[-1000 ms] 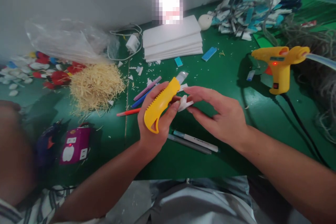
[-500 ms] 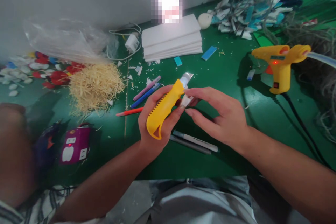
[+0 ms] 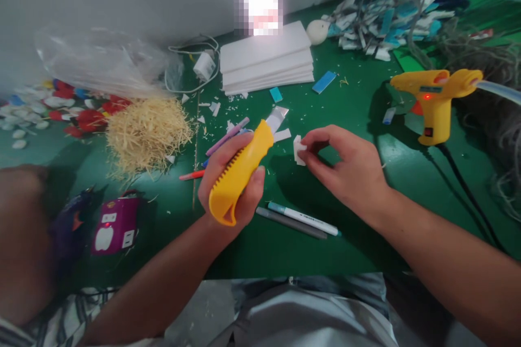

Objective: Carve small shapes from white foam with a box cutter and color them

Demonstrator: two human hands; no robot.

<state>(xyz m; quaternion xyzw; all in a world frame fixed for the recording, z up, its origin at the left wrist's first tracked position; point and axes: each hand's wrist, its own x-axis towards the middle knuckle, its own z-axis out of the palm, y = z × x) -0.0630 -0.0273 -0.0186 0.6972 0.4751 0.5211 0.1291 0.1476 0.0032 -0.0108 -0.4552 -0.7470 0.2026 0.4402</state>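
Observation:
My left hand (image 3: 228, 184) is wrapped round a yellow utility knife (image 3: 241, 171), its wide blade (image 3: 277, 117) out and pointing away to the upper right. Between thumb and forefinger, my right hand (image 3: 344, 160) pinches a small white foam piece (image 3: 299, 150) above the green table. Beside the blade a white strip (image 3: 282, 135) shows; whether it lies on the table or touches the left hand I cannot tell. Below the hands lie a white marker (image 3: 303, 218) and a grey marker (image 3: 291, 223). A pink pen (image 3: 228, 135) and a red pen (image 3: 191, 175) are partly behind my left hand.
White foam sheets (image 3: 266, 59) are stacked at the back. A yellow glue gun (image 3: 437, 100) with a lit red light stands at right, its black cord trailing forward. Straw (image 3: 148, 133) and a purple box (image 3: 116, 225) are at left, near another person's arm (image 3: 24, 227).
My hands have drawn apart. The left moved with the knife down and to the left; the right now holds the white foam piece clear of the left hand.

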